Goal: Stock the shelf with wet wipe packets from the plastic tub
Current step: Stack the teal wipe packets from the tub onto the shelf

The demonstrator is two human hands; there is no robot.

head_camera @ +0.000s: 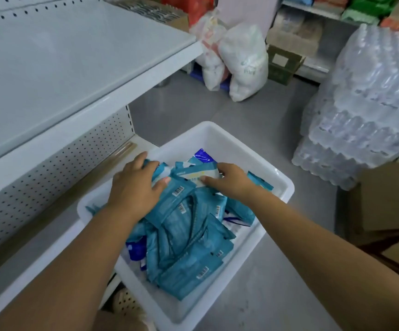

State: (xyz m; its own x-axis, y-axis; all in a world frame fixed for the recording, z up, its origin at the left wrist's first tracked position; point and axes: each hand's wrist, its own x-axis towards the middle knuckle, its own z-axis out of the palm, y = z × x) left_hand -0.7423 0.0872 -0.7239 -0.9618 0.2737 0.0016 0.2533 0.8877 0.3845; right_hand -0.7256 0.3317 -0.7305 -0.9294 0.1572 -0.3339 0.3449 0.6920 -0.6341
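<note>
Beside white metal shop shelving (62, 68) with a perforated back panel (50, 177), on grey floor (253, 120): white rectangular plastic tub (287, 187), left rim close against the shelving's lower front edge. Beyond the tub's far rim, white tied plastic bags (244, 63). Towards the floor's right edge, stacked shrink-wrapped packs of clear water bottles (366, 103) and brown cardboard boxes (382, 204).

Heaped inside the tub, flat teal wet wipe packets (186, 235), with a dark blue packet (203, 156) poking up at the far rim. Printed on several packets, black-and-white barcodes (178, 191); other lettering too blurred to read.

At the heap's far left corner, left hand (134, 187), fingers curled over a bunch of the teal packets, thumb pressed down onto them. At the heap's far middle, right hand (232, 180), thumb and curled fingers pinching a single teal packet with a pale yellow-and-white label panel (193, 174) on top of the heap.
</note>
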